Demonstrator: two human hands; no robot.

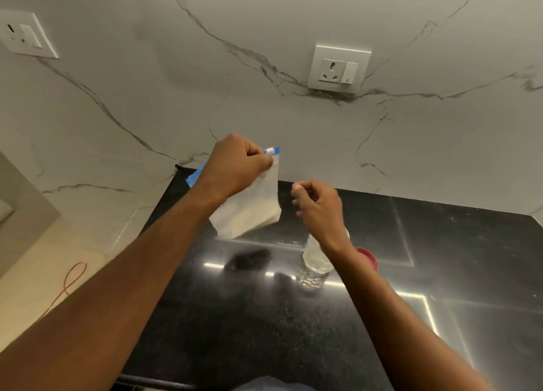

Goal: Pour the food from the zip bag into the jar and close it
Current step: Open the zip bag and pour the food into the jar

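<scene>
Left hand (235,167) is closed in a fist grip on the top edge of the zip bag (252,205), just beside the white slider on the blue zip strip. The bag hangs from that grip above the black countertop (264,332), tilted, with pale food settled in its lower part. Whether the bag's bottom corner touches the counter cannot be told.

Right hand (318,207) is in the air just right of the bag, not touching it, fingers loosely curled, thumb and forefinger near each other, holding nothing visible.

Clear plastic jar (313,265) stands upright on the counter under the right wrist, mouth partly hidden by the wrist, no lid on it. Some whitish content shows inside, hard to read. Red lid (368,258) lies on the counter just right of the jar, partly hidden by the forearm.

Marble wall (293,126) behind, with one wall socket (338,69) above the hands, another far left. Red cable (70,282) on the floor at left.
</scene>
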